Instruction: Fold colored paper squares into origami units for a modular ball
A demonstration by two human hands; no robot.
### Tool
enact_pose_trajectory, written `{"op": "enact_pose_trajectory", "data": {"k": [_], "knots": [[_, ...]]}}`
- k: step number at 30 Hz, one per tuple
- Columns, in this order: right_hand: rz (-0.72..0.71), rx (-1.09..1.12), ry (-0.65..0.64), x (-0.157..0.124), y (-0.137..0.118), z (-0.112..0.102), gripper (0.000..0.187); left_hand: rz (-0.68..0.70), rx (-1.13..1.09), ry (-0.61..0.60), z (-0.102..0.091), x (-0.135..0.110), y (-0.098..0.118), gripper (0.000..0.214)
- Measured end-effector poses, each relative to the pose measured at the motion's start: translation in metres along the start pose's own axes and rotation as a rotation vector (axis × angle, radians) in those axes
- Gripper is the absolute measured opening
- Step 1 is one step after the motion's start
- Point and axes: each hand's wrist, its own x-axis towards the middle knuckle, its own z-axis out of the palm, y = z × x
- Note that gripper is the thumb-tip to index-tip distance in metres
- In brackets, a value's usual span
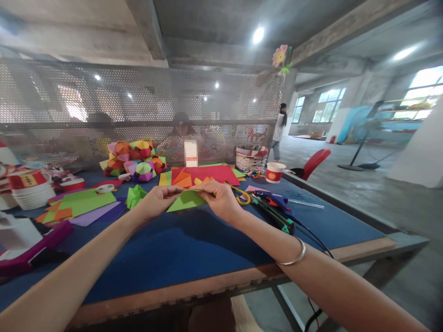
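A light green sheet of paper [187, 201] is held up between my two hands, just above the blue tabletop [180, 249]. My left hand [162, 199] pinches its left upper edge between thumb and fingers. At the right upper edge, my right hand [218, 197] has its fingers closed on the same sheet. The paper looks bent along its top, though the fingers partly cover it. Left of my left hand lies a folded bright green paper piece [135, 196]. Behind my hands, a red sheet [224, 175] carries orange folded pieces [182, 177].
Yellow-handled scissors [245, 198], a green-and-black cutter [273, 214] and a blue glue gun [277, 201] lie right. A paper cup [275, 172] and woven basket [251, 157] stand behind. Colourful paper balls [143, 170], coloured sheets [88, 203] and stacked cups [32, 191] occupy the left.
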Motion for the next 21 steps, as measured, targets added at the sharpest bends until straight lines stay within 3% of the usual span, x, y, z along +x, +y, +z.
{"op": "enact_pose_trajectory", "data": {"k": [5,12,14,17,21], "knots": [[-0.062,-0.006,0.037,0.001,-0.006,-0.001,0.026,-0.041,-0.115,-0.110,0.001,0.001,-0.002,0.049],[-0.104,-0.053,0.054,0.001,-0.020,-0.002,0.025,-0.218,-0.257,-0.258,0.006,-0.005,-0.001,0.044],[-0.094,-0.072,0.045,0.000,-0.021,-0.002,0.027,-0.220,-0.316,-0.198,0.007,-0.005,0.000,0.035],[-0.083,-0.142,0.047,0.000,-0.017,-0.002,0.035,-0.196,-0.426,-0.002,0.007,-0.004,0.004,0.016],[-0.048,-0.190,0.057,0.001,-0.007,-0.004,0.023,-0.166,-0.512,0.160,0.006,-0.003,0.012,0.021]]}}
